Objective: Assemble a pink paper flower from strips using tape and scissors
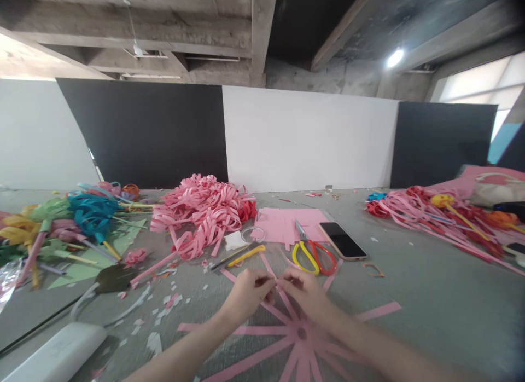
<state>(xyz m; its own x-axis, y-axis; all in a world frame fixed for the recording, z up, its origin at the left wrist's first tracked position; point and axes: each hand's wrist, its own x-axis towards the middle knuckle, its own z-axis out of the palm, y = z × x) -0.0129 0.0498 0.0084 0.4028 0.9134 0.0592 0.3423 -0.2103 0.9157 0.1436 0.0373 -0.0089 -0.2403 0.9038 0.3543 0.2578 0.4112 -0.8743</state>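
Observation:
Radiating pink paper strips lie on the grey table in front of me, joined at a centre with a small darker disc. My left hand and my right hand meet above the far strips, fingertips pinched close together on a pink paper strip. Exactly how the fingers sit on it is partly hidden. Just beyond my hands lie scissors with one yellow and one red handle, and a yellow utility knife beside a dark, thin tool.
A phone and pink paper sheets lie behind the scissors. Curled pink paper is heaped at back left, near colourful paper flowers. More strips pile up at right. A white power strip and paper scraps are at left.

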